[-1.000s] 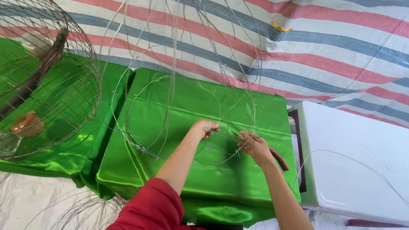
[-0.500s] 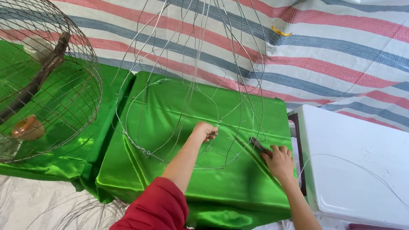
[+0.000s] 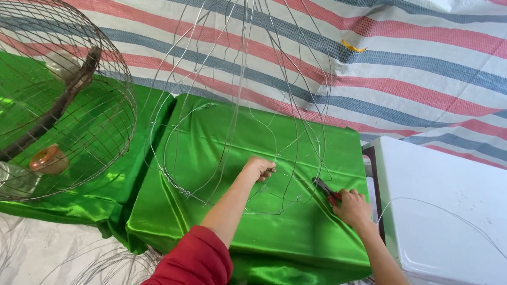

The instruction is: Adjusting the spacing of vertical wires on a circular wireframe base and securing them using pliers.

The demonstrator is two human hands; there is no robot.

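Head view: a tall wire frame (image 3: 238,102) is stood on the green cloth (image 3: 204,226), its top cut off by the upper edge. The long axis of the frame runs upright, the thin wires bowing outward and gathering upward; the single strands are hard to trace against the striped tarp (image 3: 428,64). The left hand (image 3: 259,167) is closed on a wire low inside the frame, but the fingertips are turned away, so the pinch itself is hidden. The right hand (image 3: 350,207), just right of the frame, is wrapped around red-handled pliers (image 3: 325,190); the handles are mostly covered by the palm, and the dark nose points up-left toward the frame's lower right wires. Whether the nose bites a wire cannot be told. Left of the frame, well apart, a round cage (image 3: 50,94) lies on the cloth, cut off at the left edge, with a stick and a glass jar (image 3: 1,177) seen through its mesh. Right of the frame stands a white table (image 3: 455,225), with one loose wire arching over it
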